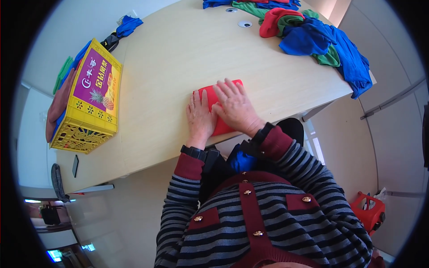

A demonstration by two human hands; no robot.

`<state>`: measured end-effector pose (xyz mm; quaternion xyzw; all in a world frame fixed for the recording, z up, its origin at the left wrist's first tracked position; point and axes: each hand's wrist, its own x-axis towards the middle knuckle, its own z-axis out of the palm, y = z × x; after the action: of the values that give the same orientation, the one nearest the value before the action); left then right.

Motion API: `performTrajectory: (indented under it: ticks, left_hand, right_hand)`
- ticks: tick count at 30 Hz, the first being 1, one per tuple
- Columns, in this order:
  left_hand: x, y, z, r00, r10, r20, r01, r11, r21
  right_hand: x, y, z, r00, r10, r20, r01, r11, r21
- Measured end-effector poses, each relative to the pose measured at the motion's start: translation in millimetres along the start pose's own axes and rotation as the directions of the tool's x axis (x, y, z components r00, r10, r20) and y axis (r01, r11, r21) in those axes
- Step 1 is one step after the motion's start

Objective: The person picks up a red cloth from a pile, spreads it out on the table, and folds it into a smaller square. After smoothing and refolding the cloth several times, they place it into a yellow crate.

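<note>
A flat red piece of folded cloth lies near the front edge of the pale wooden table. My left hand presses on its left side with the fingers stretched out. Across its middle and right side rests my right hand, palm down and fingers spread. Parts of the cloth are hidden under both hands. Below the table edge, a bundle of blue cloth shows by my lap.
At the left stands a yellow plastic crate with cloth in it. Blue, green and red garments are heaped at the far right, beside two eye-shaped discs. A dark flat object lies at the left edge. A red plastic item stands lower right.
</note>
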<state>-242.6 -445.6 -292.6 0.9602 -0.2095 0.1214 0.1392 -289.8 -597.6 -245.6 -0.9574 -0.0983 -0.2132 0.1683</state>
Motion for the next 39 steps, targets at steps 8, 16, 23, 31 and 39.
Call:
performTrajectory:
  ticks: [8, 16, 23, 31, 39]
  left_hand:
    - [2, -9, 0, 0.999, -0.013, -0.032, 0.013, 1.0, -0.004]
    - [-5, -4, -1, 0.993, -0.06, -0.099, 0.054, 0.997, -0.057]
    - [-17, -4, -22, 0.983, -0.115, -0.142, 0.104, 0.991, -0.08]
    - [-25, -12, -28, 0.984, -0.167, -0.065, 0.159, 0.981, -0.109]
    - [-23, -10, -15, 0.974, -0.108, -0.197, 0.11, 0.994, -0.005]
  right_hand:
    - [0, 10, 34, 0.994, 0.017, 0.108, -0.018, 1.0, 0.01]
    - [2, 14, 35, 0.994, -0.012, 0.111, 0.015, 1.0, -0.026]
    - [2, 9, 35, 0.983, -0.041, 0.177, 0.059, 0.994, -0.096]
    - [6, 8, 42, 0.976, -0.074, 0.205, 0.103, 0.986, -0.135]
    - [3, 13, 36, 0.99, -0.049, 0.13, 0.063, 0.993, -0.104]
